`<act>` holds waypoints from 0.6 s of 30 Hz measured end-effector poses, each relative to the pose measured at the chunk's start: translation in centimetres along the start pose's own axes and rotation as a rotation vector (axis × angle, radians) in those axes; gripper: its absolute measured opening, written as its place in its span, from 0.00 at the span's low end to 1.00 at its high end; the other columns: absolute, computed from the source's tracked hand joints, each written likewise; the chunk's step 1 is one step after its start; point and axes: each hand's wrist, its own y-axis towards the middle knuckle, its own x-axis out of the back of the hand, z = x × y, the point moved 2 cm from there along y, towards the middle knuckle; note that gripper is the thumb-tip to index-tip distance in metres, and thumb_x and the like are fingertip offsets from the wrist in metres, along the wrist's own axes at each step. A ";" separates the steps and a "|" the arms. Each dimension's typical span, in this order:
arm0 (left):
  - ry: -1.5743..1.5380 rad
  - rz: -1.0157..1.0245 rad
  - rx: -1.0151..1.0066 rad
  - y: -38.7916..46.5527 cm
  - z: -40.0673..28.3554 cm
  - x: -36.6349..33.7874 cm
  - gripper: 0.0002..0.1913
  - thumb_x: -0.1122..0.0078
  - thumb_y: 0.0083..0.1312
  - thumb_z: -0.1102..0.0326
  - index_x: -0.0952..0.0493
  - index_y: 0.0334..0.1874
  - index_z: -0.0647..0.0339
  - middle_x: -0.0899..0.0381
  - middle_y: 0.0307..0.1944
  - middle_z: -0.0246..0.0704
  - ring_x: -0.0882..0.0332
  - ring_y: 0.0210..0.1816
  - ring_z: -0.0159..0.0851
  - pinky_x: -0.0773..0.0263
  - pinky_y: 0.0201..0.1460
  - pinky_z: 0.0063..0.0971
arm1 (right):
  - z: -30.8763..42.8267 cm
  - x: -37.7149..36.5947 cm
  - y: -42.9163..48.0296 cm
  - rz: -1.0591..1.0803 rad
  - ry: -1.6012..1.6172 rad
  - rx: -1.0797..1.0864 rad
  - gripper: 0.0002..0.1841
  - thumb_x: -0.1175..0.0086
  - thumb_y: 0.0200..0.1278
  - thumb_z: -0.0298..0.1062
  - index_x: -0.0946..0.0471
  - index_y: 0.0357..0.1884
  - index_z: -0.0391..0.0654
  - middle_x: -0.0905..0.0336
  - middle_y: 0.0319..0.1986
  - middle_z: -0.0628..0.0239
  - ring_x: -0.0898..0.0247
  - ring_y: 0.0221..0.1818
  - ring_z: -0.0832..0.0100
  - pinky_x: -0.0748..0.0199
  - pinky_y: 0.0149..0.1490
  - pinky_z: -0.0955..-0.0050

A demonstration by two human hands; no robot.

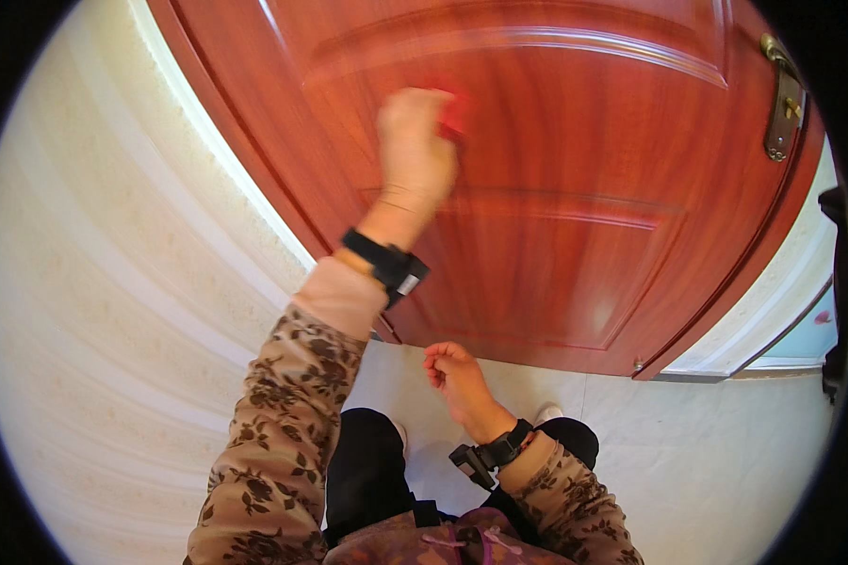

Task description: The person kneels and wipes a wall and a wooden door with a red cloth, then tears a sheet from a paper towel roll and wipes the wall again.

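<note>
A reddish-brown panelled door (572, 141) stands upright before me. My left hand (417, 141) reaches up against the door's middle, blurred by motion. It grips a red cloth (454, 113), most of it hidden behind the fingers. Lower down, my right hand (458, 381) hangs in front of my body, apart from the door. Its fingers are curled in, and I see nothing in them. A black strap with a small device circles each wrist.
A brass-coloured lever handle with a key (784, 106) is at the door's right side. The pale wall (134, 282) runs close along my left. Pale floor (664, 438) lies underfoot. Something dark (837, 282) hangs at the far right edge.
</note>
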 end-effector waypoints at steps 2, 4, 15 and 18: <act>-0.144 0.278 -0.106 -1.7 -4.8 -1.7 0.20 0.46 0.48 0.83 0.23 0.46 0.60 0.23 0.46 0.41 0.29 0.52 0.53 0.33 0.58 0.43 | 0.0 0.0 0.1 -0.012 0.020 0.013 0.11 0.56 0.62 0.25 0.25 0.44 0.45 0.25 0.33 0.72 0.32 0.33 0.80 0.33 0.40 0.80; -0.402 0.669 0.091 -3.6 -8.1 -2.4 0.21 0.44 0.55 0.83 0.23 0.53 0.61 0.21 0.48 0.40 0.24 0.53 0.46 0.29 0.59 0.37 | 0.2 0.0 0.0 -0.006 0.068 0.110 0.08 0.54 0.65 0.28 0.25 0.44 0.46 0.24 0.34 0.71 0.32 0.34 0.80 0.32 0.41 0.80; -0.350 0.986 0.306 -12.4 -4.8 7.4 0.18 0.41 0.63 0.70 0.25 0.56 0.67 0.22 0.52 0.44 0.24 0.54 0.47 0.30 0.59 0.30 | 1.6 4.4 2.1 -0.438 0.340 0.458 0.27 0.53 0.72 0.56 0.32 0.61 0.44 0.28 0.54 0.64 0.32 0.56 0.69 0.35 0.61 0.68; -0.383 1.004 0.463 -13.4 -4.3 8.2 0.16 0.41 0.66 0.70 0.25 0.55 0.67 0.19 0.48 0.40 0.21 0.49 0.40 0.28 0.56 0.29 | 2.5 4.9 2.5 -0.385 0.240 0.585 0.36 0.54 0.72 0.62 0.38 0.68 0.42 0.37 0.66 0.59 0.40 0.66 0.64 0.41 0.68 0.63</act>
